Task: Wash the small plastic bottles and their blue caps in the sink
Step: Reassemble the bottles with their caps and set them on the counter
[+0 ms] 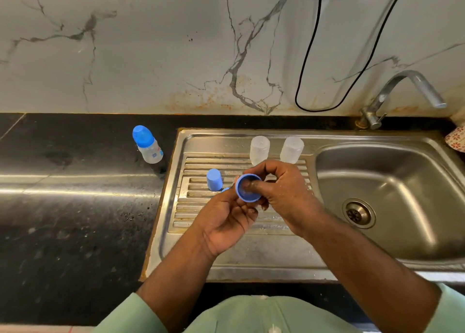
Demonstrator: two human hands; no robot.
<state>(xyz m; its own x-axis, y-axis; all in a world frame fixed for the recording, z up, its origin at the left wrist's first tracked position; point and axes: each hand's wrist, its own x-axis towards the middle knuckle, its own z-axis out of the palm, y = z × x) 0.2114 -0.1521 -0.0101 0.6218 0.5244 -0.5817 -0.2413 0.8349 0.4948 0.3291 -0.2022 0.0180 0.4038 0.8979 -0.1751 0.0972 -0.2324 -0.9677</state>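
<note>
Over the ribbed drainboard [201, 214], my left hand [226, 219] and my right hand [284, 189] both hold one blue cap [247, 188], its open mouth facing me. Fingers of my right hand reach inside the cap while my left hand's fingers curl round its underside. A second blue cap [214, 179] stands mouth down on the drainboard to the left, and a small blue piece [225, 189] peeks out beside my left fingers. Two clear plastic bottles [259, 149] [292, 149] stand upside down at the back of the drainboard. A capped bottle [147, 144] stands on the black counter.
The steel sink basin [377, 181] with its drain [358, 213] lies to the right, under a chrome tap [407, 91] that shows no water running. A black cable [309, 56] hangs on the marble wall. The black counter [75, 207] stretches left.
</note>
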